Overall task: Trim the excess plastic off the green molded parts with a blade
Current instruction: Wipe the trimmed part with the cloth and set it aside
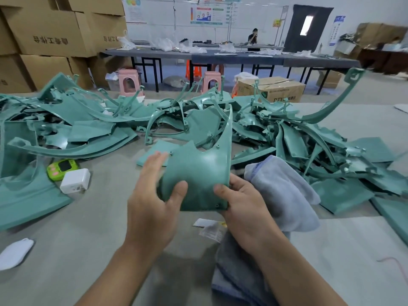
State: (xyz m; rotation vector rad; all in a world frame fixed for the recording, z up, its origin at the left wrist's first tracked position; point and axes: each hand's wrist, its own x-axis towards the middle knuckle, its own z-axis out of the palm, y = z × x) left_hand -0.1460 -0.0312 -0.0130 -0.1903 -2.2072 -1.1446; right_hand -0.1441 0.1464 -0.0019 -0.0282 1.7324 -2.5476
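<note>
Stacked cardboard boxes far left are closed, so I cannot tell their contents. Green molded parts sprawl loose across the table from the left edge to the right; none sit in a container. Near the left heap are a green gadget, a white charger and a white mask.

At centre, the left hand holds one curved green part above the table, thumb pressed on its face and fingers up along its left edge. The right hand pinches the part's lower right corner, thumb in front and fingers behind. A grey towel lies just right of the hands.

No blade is in view, so the hands are likely inspecting or positioning, not cutting. I cannot tell trimmed from untrimmed in the heaps; most of the work looks left to do. I cannot tell what is in the brown box beyond the table at right.
</note>
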